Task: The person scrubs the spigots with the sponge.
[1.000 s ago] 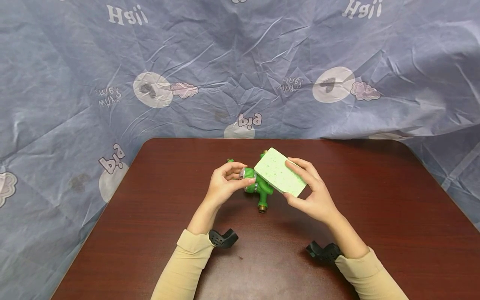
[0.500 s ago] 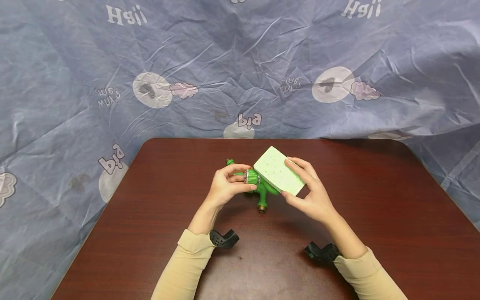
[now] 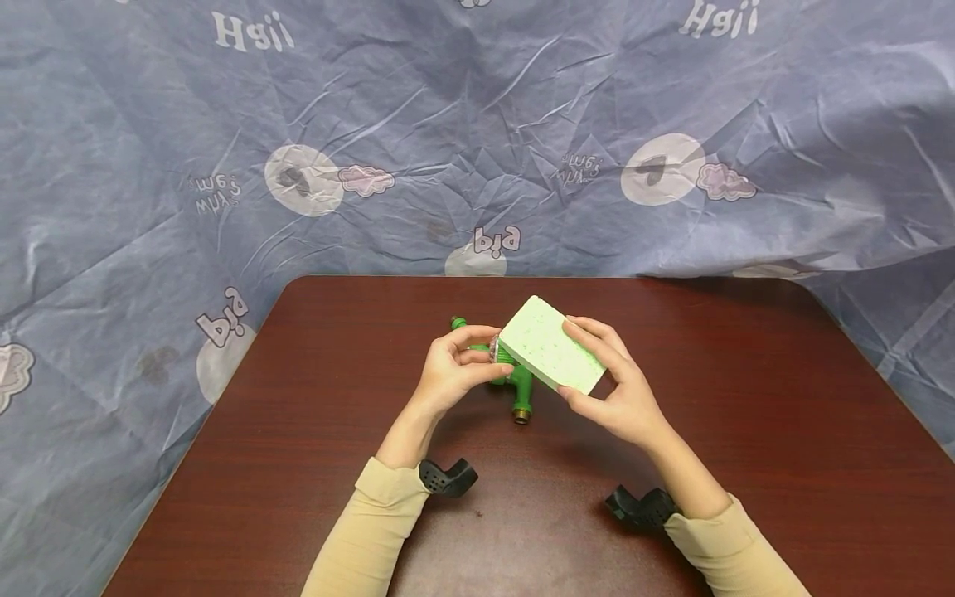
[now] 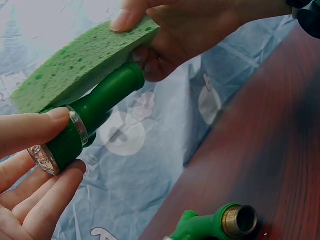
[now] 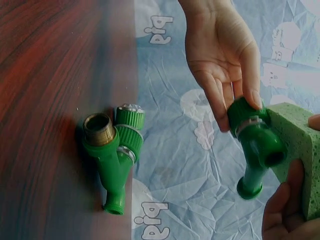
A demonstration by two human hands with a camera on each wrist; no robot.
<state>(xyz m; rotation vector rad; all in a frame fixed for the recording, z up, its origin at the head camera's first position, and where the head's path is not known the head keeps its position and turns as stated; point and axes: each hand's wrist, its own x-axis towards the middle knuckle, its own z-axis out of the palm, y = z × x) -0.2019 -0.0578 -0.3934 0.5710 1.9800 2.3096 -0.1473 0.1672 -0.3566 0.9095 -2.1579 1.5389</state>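
My left hand (image 3: 451, 369) pinches the ribbed knob of a green valve (image 4: 107, 97) between thumb and fingers, holding it raised above the table. The right hand (image 3: 622, 390) grips a pale green sponge (image 3: 552, 344) by its right end, thumb below and fingers over the top. In the right wrist view the sponge's face lies right against the held valve (image 5: 257, 150). From the head view, the sponge hides most of this valve. A second green valve (image 5: 112, 165), with a brass threaded end and a ribbed knob, lies on the table below the hands.
The dark red-brown table (image 3: 358, 356) has a rounded far edge, with a blue-grey printed cloth (image 3: 477, 124) hanging behind it. Black wrist mounts (image 3: 448, 478) sit on both forearms, near the beige cuffs.
The left hand has shifted slightly right with the valve, whose knob has tilted. The sponge has slid a little left and down, covering more of the valve. The valve on the table stays put.
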